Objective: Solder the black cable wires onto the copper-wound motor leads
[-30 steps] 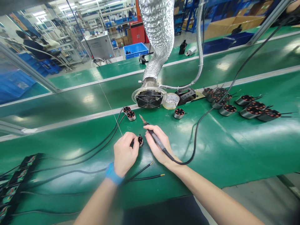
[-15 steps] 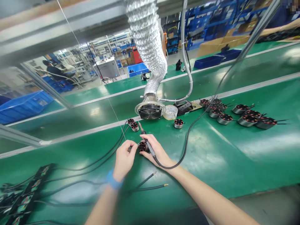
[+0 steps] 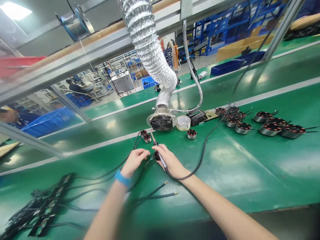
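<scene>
My right hand is wrapped round a soldering iron, its tip pointing away from me, and also grips a small motor, mostly hidden by the fingers. A black cable runs to the motor's wires. Just left of it is my left hand, wearing a blue wristband. Its thumb and forefinger are brought together; what they hold, if anything, cannot be made out. Behind the hands, two motors with cables stand together. Two loose cable ends lie in front.
A fume extractor hangs from a foil duct, beside a round white tub. One motor stands nearby, with several more at right. Circuit boards on a black strip lie left. The iron's cord crosses the green bench.
My left hand has drawn slightly away from the motor, and the cable at the motor now shows. My right hand keeps the iron and motor. The view has shifted, bringing a wire spool into sight.
</scene>
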The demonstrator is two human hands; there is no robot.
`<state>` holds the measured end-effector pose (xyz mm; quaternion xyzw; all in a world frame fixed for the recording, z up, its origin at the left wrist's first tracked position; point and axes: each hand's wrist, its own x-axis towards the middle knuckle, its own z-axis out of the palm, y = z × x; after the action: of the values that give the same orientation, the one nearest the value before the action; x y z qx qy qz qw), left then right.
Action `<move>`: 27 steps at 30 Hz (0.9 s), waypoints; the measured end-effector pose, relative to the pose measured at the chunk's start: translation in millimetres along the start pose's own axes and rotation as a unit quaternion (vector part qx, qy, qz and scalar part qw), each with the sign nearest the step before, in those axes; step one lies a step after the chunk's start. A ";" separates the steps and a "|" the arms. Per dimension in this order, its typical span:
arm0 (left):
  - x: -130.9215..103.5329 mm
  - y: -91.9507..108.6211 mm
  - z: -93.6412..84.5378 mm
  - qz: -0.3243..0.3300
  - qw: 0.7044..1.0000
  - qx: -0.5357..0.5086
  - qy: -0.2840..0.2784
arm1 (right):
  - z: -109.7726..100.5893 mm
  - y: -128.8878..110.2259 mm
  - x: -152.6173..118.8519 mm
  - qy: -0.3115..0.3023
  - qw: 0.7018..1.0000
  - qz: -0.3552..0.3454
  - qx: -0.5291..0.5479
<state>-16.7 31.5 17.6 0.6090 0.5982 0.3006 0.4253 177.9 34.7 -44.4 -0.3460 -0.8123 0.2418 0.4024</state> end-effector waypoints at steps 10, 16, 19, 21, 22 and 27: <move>26.8 4.7 6.9 -0.092 0.980 -0.071 -0.163 | -3.3 3.1 0.7 0.026 0.998 -0.009 0.057; 21.2 -9.2 -1.4 -0.107 0.973 -0.108 -0.173 | -4.0 3.4 1.7 0.030 0.996 -0.009 0.082; 20.2 -4.9 1.7 -0.103 0.972 -0.105 -0.181 | -1.7 2.1 1.0 0.027 0.997 -0.003 0.070; 21.5 0.1 6.6 -0.098 0.976 -0.087 -0.173 | -0.7 1.4 0.4 0.025 0.998 -0.004 0.061; 22.5 2.2 9.1 -0.096 0.978 -0.077 -0.166 | -0.5 1.3 0.3 0.024 0.998 -0.005 0.058; 22.8 3.7 12.3 -0.122 0.977 -0.060 -0.164 | -1.2 1.6 1.2 0.016 0.998 0.002 0.056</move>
<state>-1.9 52.3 12.0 0.5457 0.5708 0.1784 0.5870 178.9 36.8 -44.2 -0.3287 -0.7905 0.2822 0.4329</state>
